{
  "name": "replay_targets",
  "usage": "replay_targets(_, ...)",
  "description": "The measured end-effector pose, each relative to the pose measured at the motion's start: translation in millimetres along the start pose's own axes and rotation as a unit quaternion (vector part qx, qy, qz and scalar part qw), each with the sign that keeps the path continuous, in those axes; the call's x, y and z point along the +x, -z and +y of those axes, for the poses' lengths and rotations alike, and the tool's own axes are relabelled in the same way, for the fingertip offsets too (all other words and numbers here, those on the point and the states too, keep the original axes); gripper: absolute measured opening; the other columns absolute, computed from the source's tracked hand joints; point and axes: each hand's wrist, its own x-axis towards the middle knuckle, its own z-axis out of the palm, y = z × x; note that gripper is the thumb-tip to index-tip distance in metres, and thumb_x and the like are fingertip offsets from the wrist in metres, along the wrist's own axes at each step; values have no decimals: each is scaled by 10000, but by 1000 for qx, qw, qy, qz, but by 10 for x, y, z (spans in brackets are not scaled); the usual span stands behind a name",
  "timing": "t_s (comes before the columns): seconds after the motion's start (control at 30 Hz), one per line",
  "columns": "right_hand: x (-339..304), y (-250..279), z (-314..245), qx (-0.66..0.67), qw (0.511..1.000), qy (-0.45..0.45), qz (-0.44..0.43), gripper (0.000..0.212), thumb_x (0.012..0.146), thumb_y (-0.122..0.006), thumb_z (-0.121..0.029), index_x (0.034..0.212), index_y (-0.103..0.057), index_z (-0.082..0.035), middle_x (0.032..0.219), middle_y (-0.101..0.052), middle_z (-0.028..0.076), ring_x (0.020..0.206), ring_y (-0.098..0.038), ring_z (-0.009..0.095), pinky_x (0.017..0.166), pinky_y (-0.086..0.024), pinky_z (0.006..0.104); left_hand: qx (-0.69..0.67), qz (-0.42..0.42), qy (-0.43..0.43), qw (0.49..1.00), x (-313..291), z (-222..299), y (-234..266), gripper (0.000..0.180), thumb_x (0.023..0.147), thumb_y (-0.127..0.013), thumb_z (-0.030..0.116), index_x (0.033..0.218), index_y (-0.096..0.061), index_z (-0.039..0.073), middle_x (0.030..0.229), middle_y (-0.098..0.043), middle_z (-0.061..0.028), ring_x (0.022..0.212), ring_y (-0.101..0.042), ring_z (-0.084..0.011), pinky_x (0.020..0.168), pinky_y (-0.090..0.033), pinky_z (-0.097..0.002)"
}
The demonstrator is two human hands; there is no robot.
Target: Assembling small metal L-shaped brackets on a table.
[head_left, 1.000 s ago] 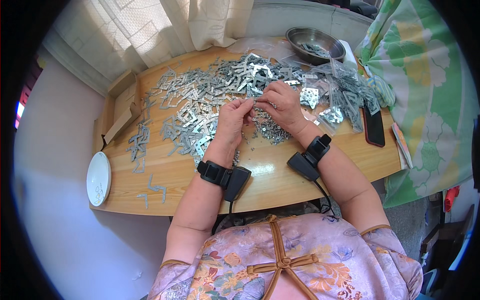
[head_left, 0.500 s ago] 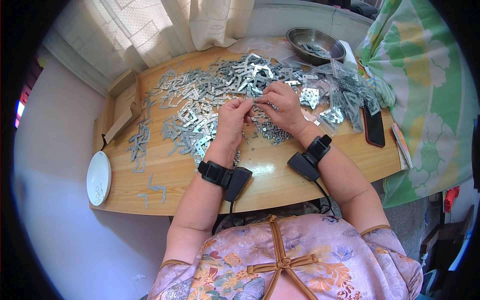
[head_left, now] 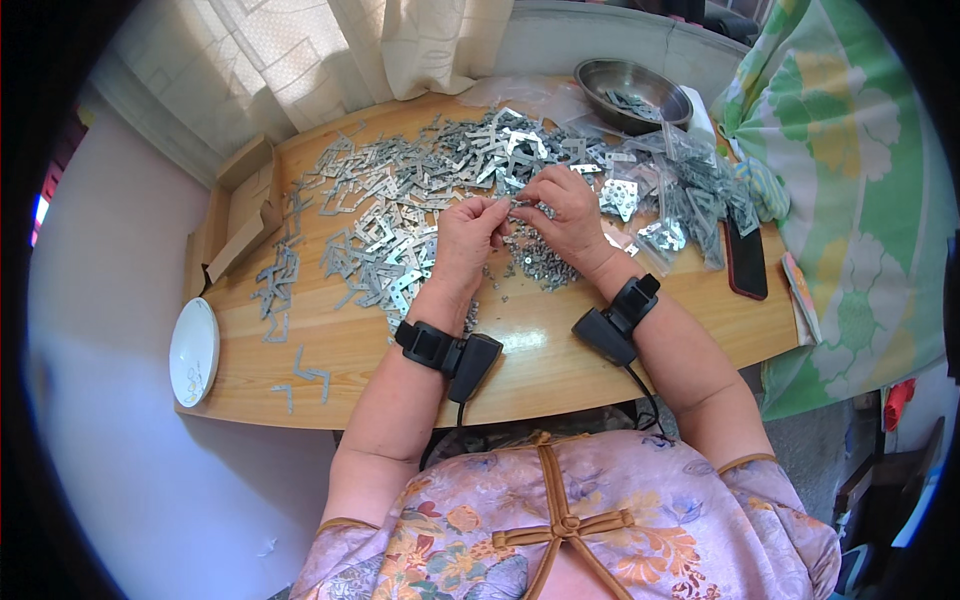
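Observation:
My left hand (head_left: 468,238) and my right hand (head_left: 566,213) meet over the middle of the table, fingertips pinched close together. Whatever lies between the fingers is too small and too covered to name. Just beyond and to the left spreads a large heap of flat L-shaped metal corner brackets (head_left: 405,195). Under and beside my right hand is a pile of small metal screws or nuts (head_left: 543,264); their exact kind does not show. Right of that hand lie clear plastic bags (head_left: 690,185) with metal pieces in them.
A metal bowl (head_left: 632,95) holding some brackets stands at the back right. A dark phone (head_left: 746,262) lies near the right edge. On the left are an open cardboard box (head_left: 243,215) and a white plate (head_left: 193,352). A few loose brackets (head_left: 312,376) lie front left.
Both hands stay almost in place, with only a slight shift of the right fingers. The whole view has tilted a little; the heap and the piles look the same.

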Motion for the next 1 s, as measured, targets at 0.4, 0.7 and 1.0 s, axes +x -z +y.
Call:
replay_targets(0.4,16,1,-29,-9,999,32,-7,113,640,-683,-116,694,-591,-81,726,-538,39,722,-528,224,628,-396,333,-18,26,-14,999,1,-18,19,183,832,-607,168,722,-603,22,598,-547,1,489,-463,-48,444,-360,-173)
replay_targets(0.7,-1,-14,-66,-8,999,8,34,135,643,-690,-124,721,-592,-73,746,-548,46,748,-535,235,642,-396,329,10,25,-13,1000,-3,-9,7,198,832,-613,208,723,-601,44,589,-541,13,494,-465,-45,456,-349,-173)
replay_targets(1.0,-1,-21,-67,-22,999,22,28,137,631,-694,-119,726,-603,-80,758,-548,48,730,-528,230,641,-383,336,22,45,-15,999,-10,-18,-16,185,835,-610,188,725,-604,40,587,-540,18,489,-452,-38,451,-344,-169)
